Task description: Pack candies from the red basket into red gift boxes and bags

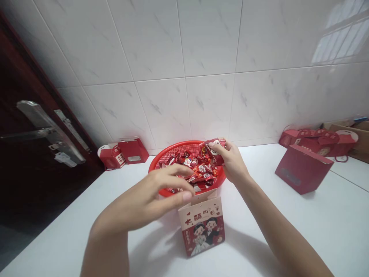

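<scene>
My right hand [232, 158] grips a red candy packet [213, 147] over the right rim of a red plastic basket [155, 161]. Many red-wrapped candies [198, 173] fill that basket. With fingers apart and nothing in them, my left hand [165, 190] hovers in front of the basket's near side. Just below its fingertips a red and cream gift box [203, 227] stands upright on the white table, printed with a cartoon couple. Its top looks open; what lies inside is hidden.
Red gift boxes stand along the wall at left [133, 151] and right [318, 139]. Nearer on the right is another red box [302, 169]. A cardboard carton [353, 134] sits at the far right. A dark door with a metal handle [37, 132] borders the table's left edge.
</scene>
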Available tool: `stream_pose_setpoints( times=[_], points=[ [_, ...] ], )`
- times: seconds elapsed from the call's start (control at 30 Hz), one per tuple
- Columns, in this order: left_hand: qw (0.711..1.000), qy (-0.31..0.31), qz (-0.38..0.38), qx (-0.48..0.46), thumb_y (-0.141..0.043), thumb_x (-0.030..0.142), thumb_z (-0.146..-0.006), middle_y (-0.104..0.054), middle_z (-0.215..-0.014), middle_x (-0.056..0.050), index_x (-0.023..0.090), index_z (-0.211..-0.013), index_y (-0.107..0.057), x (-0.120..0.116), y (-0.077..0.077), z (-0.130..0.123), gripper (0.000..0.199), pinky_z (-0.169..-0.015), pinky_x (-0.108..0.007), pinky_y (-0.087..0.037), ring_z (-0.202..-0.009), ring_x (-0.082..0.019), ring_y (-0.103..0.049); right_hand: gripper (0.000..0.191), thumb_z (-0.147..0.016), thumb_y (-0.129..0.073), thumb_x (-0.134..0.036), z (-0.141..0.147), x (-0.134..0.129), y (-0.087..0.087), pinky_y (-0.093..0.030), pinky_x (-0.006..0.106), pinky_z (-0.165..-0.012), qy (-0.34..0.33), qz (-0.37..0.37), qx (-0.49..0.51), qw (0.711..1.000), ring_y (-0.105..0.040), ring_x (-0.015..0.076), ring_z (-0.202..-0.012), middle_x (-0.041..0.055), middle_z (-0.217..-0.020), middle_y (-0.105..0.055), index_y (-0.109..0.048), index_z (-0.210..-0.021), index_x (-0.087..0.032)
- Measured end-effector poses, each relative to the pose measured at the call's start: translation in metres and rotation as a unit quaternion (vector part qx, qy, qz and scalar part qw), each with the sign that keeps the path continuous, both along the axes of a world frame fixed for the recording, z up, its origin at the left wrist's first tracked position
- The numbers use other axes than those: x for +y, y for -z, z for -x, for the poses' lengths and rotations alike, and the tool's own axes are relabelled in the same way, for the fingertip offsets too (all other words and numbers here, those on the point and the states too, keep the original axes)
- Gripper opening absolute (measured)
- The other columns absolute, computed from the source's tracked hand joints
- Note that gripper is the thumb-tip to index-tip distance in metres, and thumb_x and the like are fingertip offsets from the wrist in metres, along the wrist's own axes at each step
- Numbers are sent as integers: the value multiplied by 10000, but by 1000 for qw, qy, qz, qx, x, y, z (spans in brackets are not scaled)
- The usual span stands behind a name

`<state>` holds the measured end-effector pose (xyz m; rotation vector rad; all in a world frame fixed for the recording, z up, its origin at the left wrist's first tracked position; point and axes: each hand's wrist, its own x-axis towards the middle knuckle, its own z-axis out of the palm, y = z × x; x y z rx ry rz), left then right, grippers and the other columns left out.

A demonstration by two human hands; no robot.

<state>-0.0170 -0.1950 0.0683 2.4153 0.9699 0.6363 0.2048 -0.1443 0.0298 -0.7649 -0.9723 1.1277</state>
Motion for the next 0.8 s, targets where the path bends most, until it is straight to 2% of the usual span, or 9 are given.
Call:
stream_pose_setpoints(
  times=[0.1, 0.23, 0.4, 0.53, 0.6, 0.7, 0.8],
  points=[
    [996, 46, 35, 75, -620, 345, -926, -711, -1223, -47, 344, -1006, -805, -14, 1, 4, 202, -918, -347, -535, -1045, -254, -688, 316, -643, -833, -389, -1, -1, -2, -504, 280, -604, 3, 2, 2, 1000, -617, 156, -653, 3, -710, -653, -609, -742, -189],
    [995, 42, 32, 87, -519, 325, -969, -743, -988, -49, 285, -1039, -784, -15, 9, -6, 278, -802, -285, -519, -887, -212, -693, 320, -638, -837, -390, -2, -4, -5, -498, 265, -587, -4, 2, 0, 1000, -589, 137, -627, -11, -680, -624, -616, -741, -183],
    [995, 32, 26, 91, -454, 226, -947, -738, -829, -42, 260, -895, -777, -5, 20, -20, 329, -684, -282, -469, -770, -210, -678, 301, -662, -835, -380, -4, -10, -8, -507, 274, -615, -32, -14, -23, 999, -598, 140, -645, -1, -701, -643, -621, -752, -188],
    [995, 34, 18, 89, -444, 201, -933, -702, -690, -23, 269, -800, -762, -3, 24, -26, 352, -648, -289, -440, -646, -193, -641, 289, -704, -817, -398, -8, -16, -10, -505, 274, -574, -87, -27, -71, 993, -613, 149, -630, 6, -714, -659, -622, -793, -204],
    [993, 38, 16, 107, -460, 221, -930, -707, -706, -20, 258, -809, -759, -4, 23, -26, 325, -656, -288, -443, -654, -189, -640, 287, -727, -808, -402, -10, -19, -11, -493, 258, -539, -117, -30, -92, 988, -604, 140, -606, -4, -703, -650, -610, -802, -209],
    [989, 18, 31, 146, -571, 300, -881, -753, -926, -32, 247, -943, -759, -6, 19, -25, 206, -750, -303, -476, -857, -226, -674, 280, -746, -811, -376, -14, -24, -16, -477, 223, -527, -161, -59, -131, 977, -564, 103, -566, -35, -669, -616, -600, -807, -203],
    [980, -24, 74, 184, -654, 341, -804, -734, -1087, -29, 254, -1079, -728, -9, 12, -26, 297, -843, -331, -482, -1036, -265, -640, 315, -742, -831, -364, -20, -30, -23, -454, 201, -514, -213, -80, -185, 956, -525, 80, -541, -54, -660, -597, -588, -840, -189]
  ],
)
